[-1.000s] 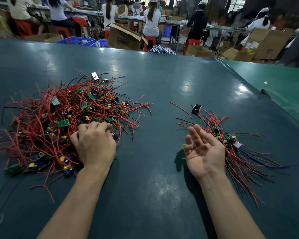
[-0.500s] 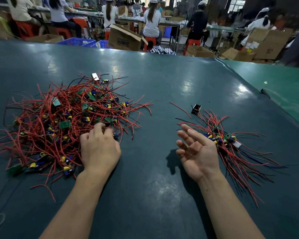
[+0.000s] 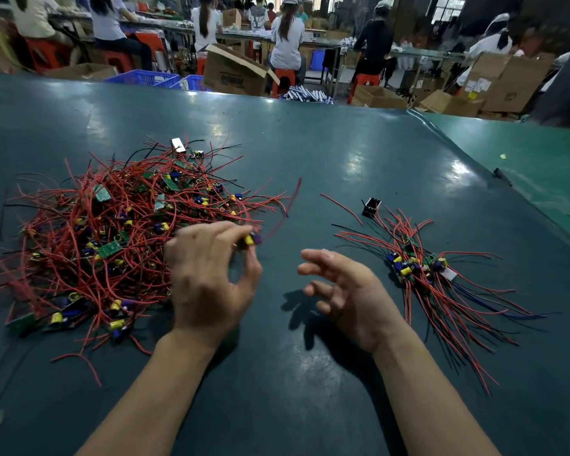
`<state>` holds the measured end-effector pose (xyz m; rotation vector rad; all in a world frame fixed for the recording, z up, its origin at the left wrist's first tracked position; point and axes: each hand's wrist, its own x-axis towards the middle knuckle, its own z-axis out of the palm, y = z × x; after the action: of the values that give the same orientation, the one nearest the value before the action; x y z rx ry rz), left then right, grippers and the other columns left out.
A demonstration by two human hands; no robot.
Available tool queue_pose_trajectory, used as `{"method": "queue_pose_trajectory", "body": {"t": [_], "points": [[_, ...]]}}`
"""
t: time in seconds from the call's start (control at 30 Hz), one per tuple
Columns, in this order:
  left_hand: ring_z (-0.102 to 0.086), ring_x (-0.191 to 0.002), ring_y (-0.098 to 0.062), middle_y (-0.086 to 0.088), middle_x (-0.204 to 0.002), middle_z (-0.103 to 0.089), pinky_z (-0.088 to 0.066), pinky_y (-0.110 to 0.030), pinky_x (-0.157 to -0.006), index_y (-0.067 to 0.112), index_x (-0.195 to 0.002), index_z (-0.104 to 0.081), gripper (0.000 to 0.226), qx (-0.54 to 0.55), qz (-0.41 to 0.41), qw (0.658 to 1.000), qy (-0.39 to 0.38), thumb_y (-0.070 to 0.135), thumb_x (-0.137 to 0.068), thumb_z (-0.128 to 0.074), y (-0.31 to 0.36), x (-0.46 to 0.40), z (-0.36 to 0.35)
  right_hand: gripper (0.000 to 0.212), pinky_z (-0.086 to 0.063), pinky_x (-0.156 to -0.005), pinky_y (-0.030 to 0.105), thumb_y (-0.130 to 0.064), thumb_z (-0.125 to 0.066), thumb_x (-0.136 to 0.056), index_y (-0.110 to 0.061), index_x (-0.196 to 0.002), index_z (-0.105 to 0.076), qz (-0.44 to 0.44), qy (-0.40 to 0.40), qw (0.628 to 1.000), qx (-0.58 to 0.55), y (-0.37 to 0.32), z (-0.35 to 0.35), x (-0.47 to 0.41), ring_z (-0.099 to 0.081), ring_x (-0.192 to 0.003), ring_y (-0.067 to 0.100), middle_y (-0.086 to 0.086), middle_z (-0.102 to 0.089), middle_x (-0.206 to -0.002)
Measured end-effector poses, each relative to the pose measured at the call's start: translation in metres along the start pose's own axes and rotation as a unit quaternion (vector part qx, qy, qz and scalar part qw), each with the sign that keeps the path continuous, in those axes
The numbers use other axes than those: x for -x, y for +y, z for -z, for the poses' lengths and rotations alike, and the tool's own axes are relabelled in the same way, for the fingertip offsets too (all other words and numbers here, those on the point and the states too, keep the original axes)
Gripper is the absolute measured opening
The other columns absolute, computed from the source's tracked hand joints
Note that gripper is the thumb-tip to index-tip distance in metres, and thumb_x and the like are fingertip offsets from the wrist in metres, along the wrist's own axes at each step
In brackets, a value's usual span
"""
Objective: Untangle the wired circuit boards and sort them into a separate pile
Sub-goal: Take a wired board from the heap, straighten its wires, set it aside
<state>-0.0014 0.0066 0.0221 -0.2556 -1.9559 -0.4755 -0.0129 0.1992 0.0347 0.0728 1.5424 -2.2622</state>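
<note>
While our left hand [image 3: 207, 278] pinches one small board [image 3: 250, 240] at the near right edge of the tangled heap [image 3: 112, 232], its yellow and purple parts just showing past the fingertips, our right hand [image 3: 349, 291] waits beside it, palm up, fingers loosely spread and holding nothing. The board's red lead [image 3: 286, 205] arcs up and away toward the far side of the bench [image 3: 310, 153], blurred, so we cannot tell whether its tail is free or caught among the others. That is the worry here: those red wires cross each other everywhere in the heap, and if this lead is looped under a neighbour, a quick pull may drag two or three boards along, or strain the wire where it joins the board. A pinch this slight could also let the piece slip back into the mass. The sorted pile [image 3: 418, 268] lies well apart on the right, wires fanned toward us; a careless drop there, we judge, may snarl those tidy leads again. A stray black part [image 3: 371, 207] sits just beyond that pile.
</note>
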Motion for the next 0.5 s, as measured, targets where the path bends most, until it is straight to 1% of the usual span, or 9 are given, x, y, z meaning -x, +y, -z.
{"method": "queue_pose_trajectory", "body": {"t": [0.1, 0.13, 0.2, 0.27, 0.33, 0.37, 0.43, 0.47, 0.5], "points": [[-0.063, -0.094, -0.028, -0.006, -0.105, -0.069, -0.044, -0.044, -0.084, 0.007, -0.107, -0.071, 0.022, 0.083, -0.106, 0.988, -0.076, 0.017, -0.090, -0.063, 0.016, 0.004, -0.003, 0.036, -0.039, -0.038, 0.019, -0.043, -0.059, -0.085, -0.014, -0.101, -0.071, -0.004, -0.069, 0.997, 0.020, 0.007, -0.010, 0.000, -0.063, -0.059, 0.015, 0.004, -0.070, -0.089], [-0.063, -0.094, -0.027, -0.005, -0.107, -0.069, -0.044, -0.043, -0.085, 0.006, -0.110, -0.071, 0.024, 0.099, -0.129, 0.982, -0.099, 0.017, -0.089, -0.064, 0.019, 0.005, -0.004, 0.030, -0.039, -0.038, 0.020, -0.040, -0.059, -0.086, -0.015, -0.097, -0.071, 0.016, -0.076, 0.997, 0.004, 0.009, -0.011, 0.000, -0.063, -0.059, 0.015, 0.005, -0.069, -0.087], [-0.064, -0.096, -0.027, -0.003, -0.114, -0.068, -0.045, -0.041, -0.085, 0.007, -0.114, -0.071, 0.028, 0.115, -0.149, 0.974, -0.126, 0.013, -0.087, -0.067, 0.022, 0.006, -0.007, 0.018, -0.039, -0.040, 0.019, -0.028, -0.063, -0.084, -0.016, -0.091, -0.074, 0.072, -0.058, 0.995, -0.028, 0.010, -0.009, 0.000, -0.062, -0.059, 0.014, 0.004, -0.068, -0.082], [-0.063, -0.097, -0.028, -0.003, -0.120, -0.067, -0.046, -0.043, -0.085, 0.009, -0.115, -0.071, 0.031, 0.104, -0.145, 0.977, -0.115, 0.008, -0.084, -0.070, 0.020, 0.006, -0.009, 0.014, -0.040, -0.044, 0.019, -0.021, -0.066, -0.081, -0.017, -0.088, -0.078, 0.107, -0.032, 0.993, -0.032, 0.009, -0.007, 0.001, -0.062, -0.060, 0.013, 0.003, -0.069, -0.081], [-0.060, -0.098, -0.028, -0.005, -0.116, -0.067, -0.044, -0.042, -0.088, 0.014, -0.113, -0.073, 0.029, 0.081, -0.118, 0.987, -0.066, 0.012, -0.084, -0.072, 0.021, 0.007, -0.008, 0.015, -0.041, -0.042, 0.020, -0.020, -0.067, -0.078, -0.016, -0.087, -0.078, 0.127, -0.017, 0.991, -0.028, 0.007, -0.007, 0.001, -0.063, -0.060, 0.013, 0.005, -0.071, -0.084], [-0.058, -0.096, -0.026, -0.004, -0.109, -0.067, -0.043, -0.041, -0.087, 0.017, -0.107, -0.073, 0.024, 0.070, -0.102, 0.992, -0.027, 0.016, -0.084, -0.074, 0.022, 0.007, -0.006, 0.014, -0.041, -0.040, 0.019, -0.020, -0.068, -0.076, -0.014, -0.085, -0.078, 0.136, 0.002, 0.990, -0.031, 0.006, -0.007, 0.001, -0.063, -0.059, 0.014, 0.007, -0.072, -0.085], [-0.055, -0.084, -0.023, 0.000, -0.089, -0.066, -0.040, -0.038, -0.080, 0.018, -0.084, -0.071, 0.010, 0.063, -0.111, 0.991, 0.030, 0.024, -0.081, -0.078, 0.027, 0.010, -0.004, 0.013, -0.039, -0.038, 0.018, -0.020, -0.069, -0.074, -0.012, -0.082, -0.074, 0.147, 0.057, 0.986, -0.056, 0.003, -0.006, -0.001, -0.061, -0.052, 0.014, 0.011, -0.073, -0.083], [-0.054, -0.076, -0.022, 0.001, -0.079, -0.064, -0.039, -0.036, -0.075, 0.017, -0.073, -0.068, 0.016, 0.077, -0.134, 0.988, 0.030, 0.026, -0.080, -0.079, 0.030, 0.012, -0.004, 0.011, -0.038, -0.037, 0.017, -0.020, -0.069, -0.073, -0.012, -0.081, -0.071, 0.149, 0.078, 0.983, -0.072, 0.002, -0.005, -0.002, -0.060, -0.049, 0.013, 0.012, -0.073, -0.081], [-0.053, -0.069, -0.022, 0.002, -0.071, -0.062, -0.038, -0.036, -0.069, 0.016, -0.066, -0.066, 0.022, 0.108, -0.159, 0.981, -0.003, 0.028, -0.081, -0.077, 0.032, 0.014, -0.005, 0.009, -0.038, -0.036, 0.016, -0.020, -0.069, -0.074, -0.013, -0.080, -0.068, 0.148, 0.088, 0.981, -0.086, 0.001, -0.004, -0.003, -0.059, -0.046, 0.013, 0.013, -0.073, -0.080]]}}
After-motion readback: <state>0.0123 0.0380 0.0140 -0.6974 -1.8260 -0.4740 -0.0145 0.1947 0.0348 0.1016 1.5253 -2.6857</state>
